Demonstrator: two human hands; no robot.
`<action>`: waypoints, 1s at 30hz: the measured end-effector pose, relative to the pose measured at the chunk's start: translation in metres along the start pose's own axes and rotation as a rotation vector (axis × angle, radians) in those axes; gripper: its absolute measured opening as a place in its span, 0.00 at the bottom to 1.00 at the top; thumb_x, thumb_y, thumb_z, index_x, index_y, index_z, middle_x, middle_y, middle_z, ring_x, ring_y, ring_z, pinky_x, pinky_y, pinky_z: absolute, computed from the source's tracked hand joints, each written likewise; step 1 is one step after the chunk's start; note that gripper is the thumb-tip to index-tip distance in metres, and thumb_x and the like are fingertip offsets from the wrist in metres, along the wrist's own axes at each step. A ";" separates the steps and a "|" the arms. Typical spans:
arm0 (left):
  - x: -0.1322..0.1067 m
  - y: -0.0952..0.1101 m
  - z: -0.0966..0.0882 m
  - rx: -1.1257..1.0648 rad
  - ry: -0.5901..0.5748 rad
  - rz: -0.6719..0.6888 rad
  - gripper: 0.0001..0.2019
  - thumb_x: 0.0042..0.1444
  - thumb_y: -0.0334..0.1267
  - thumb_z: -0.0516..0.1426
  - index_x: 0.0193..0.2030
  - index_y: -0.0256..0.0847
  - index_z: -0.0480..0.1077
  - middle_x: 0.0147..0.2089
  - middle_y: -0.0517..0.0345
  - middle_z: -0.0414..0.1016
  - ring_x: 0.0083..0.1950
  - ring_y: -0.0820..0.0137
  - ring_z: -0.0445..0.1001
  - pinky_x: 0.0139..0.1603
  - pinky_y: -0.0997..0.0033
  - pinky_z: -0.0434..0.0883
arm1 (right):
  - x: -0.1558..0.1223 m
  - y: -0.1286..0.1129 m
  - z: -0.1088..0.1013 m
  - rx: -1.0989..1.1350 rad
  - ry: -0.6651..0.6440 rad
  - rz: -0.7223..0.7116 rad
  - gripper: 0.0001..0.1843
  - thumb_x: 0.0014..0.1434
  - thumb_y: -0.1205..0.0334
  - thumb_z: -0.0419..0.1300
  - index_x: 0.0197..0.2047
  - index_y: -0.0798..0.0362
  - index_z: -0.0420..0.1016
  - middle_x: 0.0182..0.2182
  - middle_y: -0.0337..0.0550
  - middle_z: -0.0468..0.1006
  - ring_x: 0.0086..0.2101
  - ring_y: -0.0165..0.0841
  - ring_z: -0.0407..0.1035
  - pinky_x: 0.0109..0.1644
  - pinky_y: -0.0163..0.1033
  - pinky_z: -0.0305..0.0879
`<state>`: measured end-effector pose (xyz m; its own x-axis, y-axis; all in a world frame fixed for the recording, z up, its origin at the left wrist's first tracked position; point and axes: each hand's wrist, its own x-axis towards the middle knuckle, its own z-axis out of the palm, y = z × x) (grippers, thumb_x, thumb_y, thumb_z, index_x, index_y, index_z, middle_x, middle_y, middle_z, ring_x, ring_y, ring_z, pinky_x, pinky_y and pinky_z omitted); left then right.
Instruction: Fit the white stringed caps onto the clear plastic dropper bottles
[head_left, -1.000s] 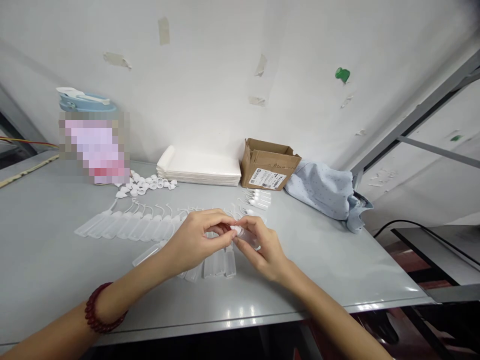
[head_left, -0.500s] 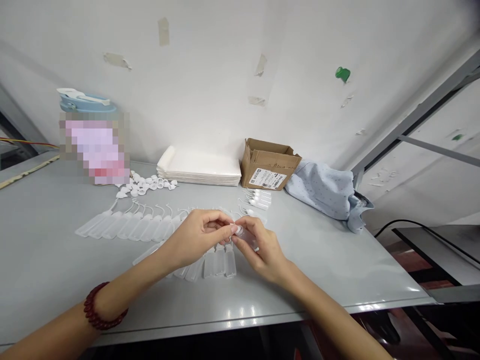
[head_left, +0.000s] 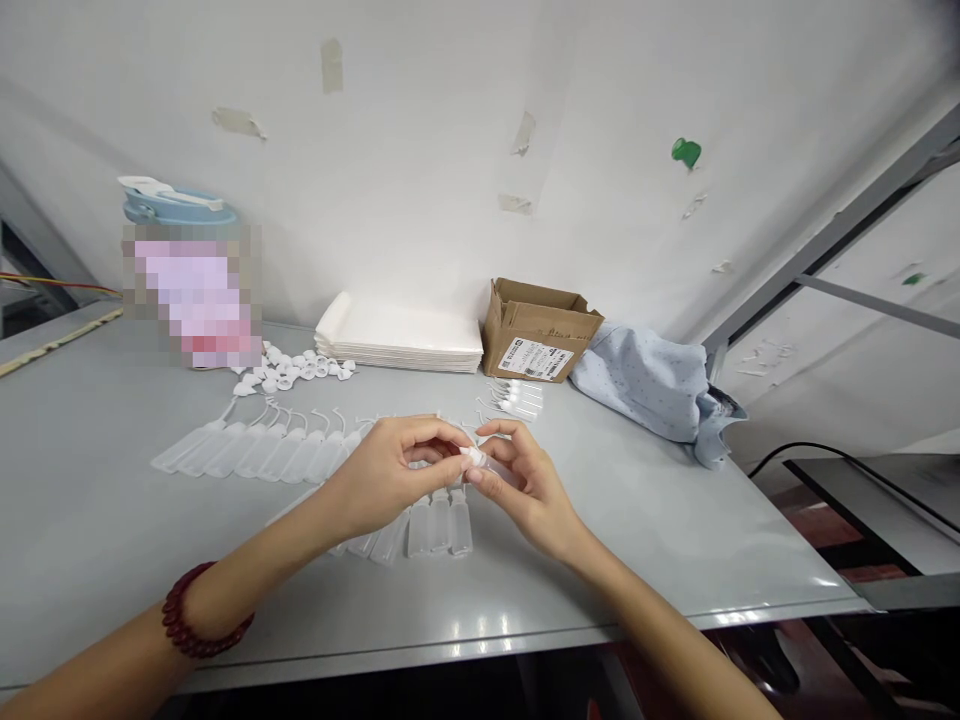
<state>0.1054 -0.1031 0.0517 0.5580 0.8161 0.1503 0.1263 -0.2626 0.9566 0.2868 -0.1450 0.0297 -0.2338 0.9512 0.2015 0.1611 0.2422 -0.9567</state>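
Observation:
My right hand (head_left: 536,490) is closed around a small translucent plastic bottle (head_left: 496,464), its neck tilted toward the left. At that neck sits a white cap (head_left: 472,455), pinched between the thumb and fingers of my left hand (head_left: 397,470). Whether the cap is fully seated I cannot tell. Several similar flat bottles (head_left: 255,452) with thin strings at their tops lie in a row left of my hands. More bottles (head_left: 440,525) rest just below my fingers, partly hidden by my left forearm.
Loose white caps (head_left: 289,368) are heaped at the back left. Behind my hands stand a stack of white sheets (head_left: 405,335) and an open cardboard box (head_left: 536,335), with a few capped bottles (head_left: 521,398) before it. A pale blue cloth (head_left: 641,380) lies right of the box.
The right fingers have opened slightly and shifted on the bottle, so more of the cap and neck shows. Both hands remain in nearly the same place.

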 end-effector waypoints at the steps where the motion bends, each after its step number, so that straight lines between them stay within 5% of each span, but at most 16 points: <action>1: 0.000 0.000 0.000 0.013 0.008 0.013 0.07 0.53 0.40 0.59 0.36 0.41 0.75 0.35 0.60 0.76 0.35 0.72 0.74 0.36 0.76 0.72 | 0.001 -0.001 -0.001 -0.019 0.010 0.011 0.15 0.60 0.56 0.58 0.47 0.50 0.60 0.27 0.35 0.69 0.29 0.28 0.64 0.32 0.34 0.59; 6: 0.000 -0.001 0.001 0.029 0.021 0.037 0.08 0.55 0.42 0.58 0.36 0.41 0.74 0.36 0.59 0.76 0.38 0.70 0.74 0.41 0.74 0.72 | 0.001 -0.003 -0.002 -0.238 0.059 -0.057 0.08 0.60 0.57 0.57 0.39 0.53 0.67 0.28 0.37 0.68 0.26 0.26 0.60 0.27 0.32 0.55; 14: 0.001 -0.003 0.004 0.093 0.108 0.068 0.12 0.58 0.43 0.55 0.30 0.39 0.73 0.32 0.58 0.74 0.36 0.70 0.72 0.38 0.73 0.71 | -0.002 0.005 -0.001 -0.539 0.095 -0.329 0.06 0.61 0.63 0.55 0.41 0.52 0.64 0.32 0.40 0.73 0.27 0.28 0.65 0.30 0.33 0.61; 21: 0.001 0.001 0.000 0.057 -0.056 -0.055 0.10 0.55 0.44 0.57 0.36 0.41 0.74 0.39 0.58 0.76 0.39 0.67 0.74 0.38 0.72 0.72 | -0.001 0.007 -0.003 -0.584 0.115 -0.351 0.06 0.62 0.62 0.54 0.43 0.51 0.64 0.36 0.46 0.75 0.31 0.32 0.70 0.33 0.36 0.65; 26: 0.000 0.003 0.001 0.031 -0.077 -0.010 0.10 0.56 0.43 0.57 0.35 0.41 0.75 0.36 0.59 0.77 0.38 0.68 0.74 0.40 0.73 0.71 | -0.002 0.011 -0.004 -0.520 0.137 -0.422 0.08 0.60 0.62 0.57 0.42 0.51 0.63 0.31 0.42 0.75 0.26 0.30 0.68 0.27 0.33 0.62; 30: -0.002 0.004 0.001 0.122 -0.063 0.045 0.10 0.58 0.43 0.55 0.36 0.41 0.75 0.37 0.58 0.78 0.40 0.68 0.74 0.40 0.72 0.69 | -0.003 0.006 -0.004 -0.414 0.090 -0.265 0.07 0.60 0.59 0.57 0.38 0.51 0.63 0.23 0.36 0.71 0.19 0.26 0.61 0.21 0.32 0.53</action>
<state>0.1059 -0.1062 0.0547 0.6154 0.7691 0.1727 0.1970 -0.3622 0.9110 0.2928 -0.1457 0.0241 -0.2378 0.8548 0.4613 0.4784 0.5164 -0.7103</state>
